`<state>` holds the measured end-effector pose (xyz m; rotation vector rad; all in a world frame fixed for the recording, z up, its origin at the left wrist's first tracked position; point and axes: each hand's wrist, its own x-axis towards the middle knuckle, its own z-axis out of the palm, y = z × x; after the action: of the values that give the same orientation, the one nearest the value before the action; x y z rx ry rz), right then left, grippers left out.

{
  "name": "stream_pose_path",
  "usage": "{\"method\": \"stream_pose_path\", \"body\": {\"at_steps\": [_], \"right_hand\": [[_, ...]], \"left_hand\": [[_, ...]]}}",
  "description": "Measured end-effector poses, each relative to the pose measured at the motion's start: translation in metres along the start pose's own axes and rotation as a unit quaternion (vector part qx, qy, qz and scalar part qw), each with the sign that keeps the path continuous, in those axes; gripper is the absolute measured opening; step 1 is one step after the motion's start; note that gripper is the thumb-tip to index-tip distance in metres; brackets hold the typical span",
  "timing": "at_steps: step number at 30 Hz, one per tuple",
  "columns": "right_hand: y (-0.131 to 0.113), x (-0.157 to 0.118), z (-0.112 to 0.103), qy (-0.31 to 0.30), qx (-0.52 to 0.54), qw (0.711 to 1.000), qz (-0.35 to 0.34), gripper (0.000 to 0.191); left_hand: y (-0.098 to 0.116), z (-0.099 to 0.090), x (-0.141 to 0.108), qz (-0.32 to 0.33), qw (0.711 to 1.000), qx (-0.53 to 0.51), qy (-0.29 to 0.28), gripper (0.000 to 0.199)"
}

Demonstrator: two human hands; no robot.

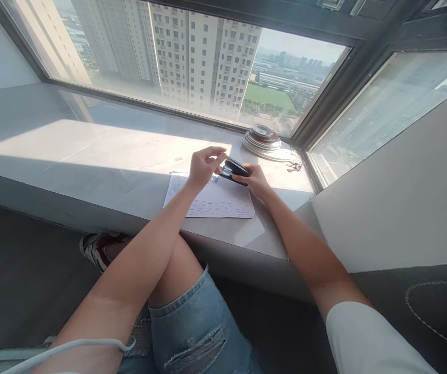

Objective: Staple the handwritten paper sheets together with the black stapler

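Observation:
A black stapler (pixel 237 167) is held in my right hand (pixel 257 181), with the fingers wrapped round its rear end. Its upper arm and its base stand apart at the front, so it looks spread. My left hand (pixel 206 165) is at the stapler's front end, thumb and index finger drawn together in a pinch. Whatever lies between those fingertips is too small to make out. Below both hands lie printed sheets of paper (pixel 215 205) on the windowsill. A small silvery item (pixel 215 178) shows on the paper beneath my left hand.
A stack of round plates or discs (pixel 262 143) stands in the window corner. Beside it lie small keys or metal bits (pixel 294 166). The pale sill (pixel 102 182) runs left, its front edge above my knee. A white cable (pixel 71 344) crosses my left forearm.

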<state>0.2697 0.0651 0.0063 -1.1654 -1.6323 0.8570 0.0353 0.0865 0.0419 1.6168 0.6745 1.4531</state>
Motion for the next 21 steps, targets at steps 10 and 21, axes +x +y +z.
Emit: {"method": "stream_pose_path", "body": {"at_steps": [10, 21], "right_hand": [[-0.006, 0.000, 0.005, -0.135, -0.085, 0.987, -0.016, 0.050], [-0.021, -0.002, 0.006, 0.069, 0.016, 0.984, -0.162, 0.037]], "left_hand": [[0.003, 0.010, -0.005, 0.057, 0.993, 0.066, -0.075, 0.017], [-0.005, 0.014, -0.007, 0.065, 0.991, 0.110, -0.048, 0.013]]}}
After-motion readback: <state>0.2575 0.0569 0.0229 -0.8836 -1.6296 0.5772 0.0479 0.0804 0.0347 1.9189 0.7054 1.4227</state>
